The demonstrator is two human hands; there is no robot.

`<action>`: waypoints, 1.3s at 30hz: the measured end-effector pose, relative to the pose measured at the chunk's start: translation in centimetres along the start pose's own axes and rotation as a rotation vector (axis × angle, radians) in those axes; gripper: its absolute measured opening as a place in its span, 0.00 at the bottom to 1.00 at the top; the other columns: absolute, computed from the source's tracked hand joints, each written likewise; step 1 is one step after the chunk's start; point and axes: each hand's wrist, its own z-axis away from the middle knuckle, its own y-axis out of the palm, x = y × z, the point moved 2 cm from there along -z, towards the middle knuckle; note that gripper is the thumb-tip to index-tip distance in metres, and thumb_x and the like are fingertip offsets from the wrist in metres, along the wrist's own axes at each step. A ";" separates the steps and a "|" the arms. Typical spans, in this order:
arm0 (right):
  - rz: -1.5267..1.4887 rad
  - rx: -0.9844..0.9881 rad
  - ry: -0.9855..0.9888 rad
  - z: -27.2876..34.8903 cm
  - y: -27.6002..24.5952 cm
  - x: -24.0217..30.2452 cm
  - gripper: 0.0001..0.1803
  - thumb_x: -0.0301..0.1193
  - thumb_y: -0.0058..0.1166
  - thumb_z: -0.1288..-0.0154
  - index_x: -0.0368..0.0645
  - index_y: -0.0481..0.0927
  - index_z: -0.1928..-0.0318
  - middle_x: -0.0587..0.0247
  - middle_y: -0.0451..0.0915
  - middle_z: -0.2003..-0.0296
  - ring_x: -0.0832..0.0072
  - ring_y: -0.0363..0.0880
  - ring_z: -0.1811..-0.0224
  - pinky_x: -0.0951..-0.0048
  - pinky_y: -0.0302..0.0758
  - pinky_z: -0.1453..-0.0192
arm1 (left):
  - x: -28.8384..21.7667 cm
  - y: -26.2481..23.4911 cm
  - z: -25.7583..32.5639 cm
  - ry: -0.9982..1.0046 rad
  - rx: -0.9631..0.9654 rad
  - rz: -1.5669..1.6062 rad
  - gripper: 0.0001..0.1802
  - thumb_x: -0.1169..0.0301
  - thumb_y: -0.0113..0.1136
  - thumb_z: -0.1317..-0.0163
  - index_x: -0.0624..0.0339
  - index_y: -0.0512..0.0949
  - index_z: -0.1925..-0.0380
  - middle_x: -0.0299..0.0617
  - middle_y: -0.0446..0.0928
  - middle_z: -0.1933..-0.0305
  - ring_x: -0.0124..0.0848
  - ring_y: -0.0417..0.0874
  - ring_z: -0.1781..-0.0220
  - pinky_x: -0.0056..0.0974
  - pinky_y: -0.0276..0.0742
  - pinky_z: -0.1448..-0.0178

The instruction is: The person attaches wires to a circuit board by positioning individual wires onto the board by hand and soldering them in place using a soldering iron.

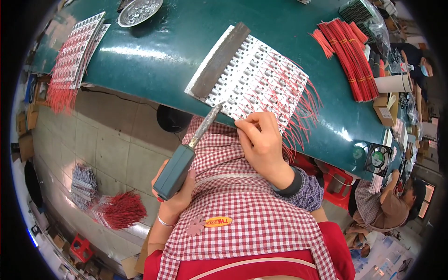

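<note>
My left hand (183, 193) is wrapped round the green handle of a soldering iron (173, 173). The iron's metal shaft slants up and to the right, and its tip meets or hovers just over the near edge of a white circuit board panel (242, 86); contact is hard to tell. Rows of small silver parts cover the panel, and thin red wires (298, 100) trail from its right half. A dark flat bar (221, 60) lies along its left side. At the panel's near edge my right hand (265, 142) is closed in a pinch; whatever its fingertips hold is too small to make out.
On the green table (140, 70) are a metal bowl (140, 11) of small parts, a stack of wired panels (77, 56) at left, and bundled red wires (350, 60) at right. A small fan (377, 158) stands near a co-worker (392, 200). Wired bundles (119, 210) lie on the floor.
</note>
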 end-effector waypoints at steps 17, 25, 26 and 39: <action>0.187 0.419 -0.061 -3.5 -1.9 -4.0 0.35 0.43 0.64 0.38 0.60 0.71 0.30 0.52 0.59 0.25 0.46 0.53 0.22 0.43 0.53 0.23 | 1.6 6.8 -11.7 0.093 -0.408 0.209 0.11 0.79 0.67 0.36 0.70 0.78 0.55 0.40 0.80 0.61 0.26 0.80 0.60 0.32 0.79 0.55; 0.165 0.479 -0.076 -2.7 -2.2 -4.5 0.37 0.53 0.59 0.37 0.62 0.69 0.28 0.56 0.64 0.28 0.54 0.55 0.22 0.43 0.49 0.21 | 2.6 7.7 -10.7 -0.016 -0.412 0.233 0.21 0.79 0.65 0.34 0.71 0.75 0.42 0.46 0.80 0.40 0.31 0.81 0.41 0.37 0.76 0.38; 0.149 0.471 -0.082 -2.7 -2.1 -4.6 0.37 0.53 0.59 0.37 0.61 0.70 0.29 0.56 0.65 0.29 0.54 0.56 0.22 0.44 0.49 0.21 | 2.6 7.8 -10.9 -0.016 -0.409 0.229 0.21 0.79 0.65 0.34 0.71 0.75 0.42 0.46 0.80 0.40 0.31 0.81 0.41 0.37 0.76 0.38; 0.006 0.395 -0.103 -0.7 -1.0 -5.7 0.41 0.48 0.63 0.40 0.45 0.68 0.29 0.50 0.68 0.33 0.51 0.61 0.26 0.50 0.59 0.24 | 1.1 8.3 -10.0 0.040 -0.518 -0.239 0.18 0.69 0.73 0.38 0.71 0.83 0.54 0.47 0.86 0.53 0.33 0.85 0.58 0.40 0.82 0.54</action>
